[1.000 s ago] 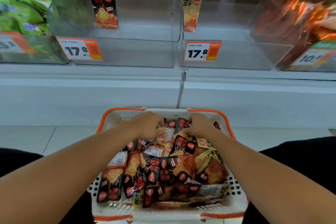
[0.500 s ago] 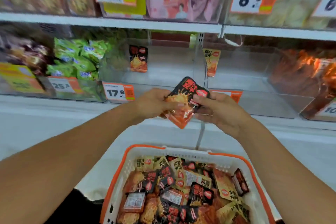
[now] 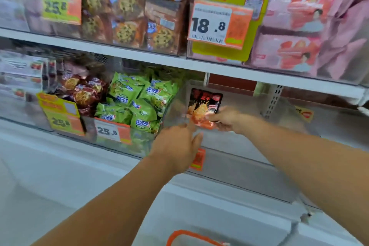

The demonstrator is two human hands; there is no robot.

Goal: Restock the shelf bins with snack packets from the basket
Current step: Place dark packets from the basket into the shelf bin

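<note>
Packet [image 3: 201, 121] in right hand [image 3: 226, 119], above left hand [image 3: 175, 146]

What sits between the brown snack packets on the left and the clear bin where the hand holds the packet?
In the head view, a bin of green snack packets fills that stretch.

clear bin [image 3: 249, 126] open above, green packets [image 3: 137, 104] crowding its left wall

I saw my right hand [image 3: 223, 119] pinching a red-and-black snack packet [image 3: 203, 109] inside the clear shelf bin [image 3: 239, 146], while my left hand [image 3: 177, 147] hovered, fingers loose, at the bin's front edge. Green packets [image 3: 137, 104] filled the neighbouring bin (price tags were blurred). The orange basket rim [image 3: 191, 235] showed at the bottom of the view.
</note>
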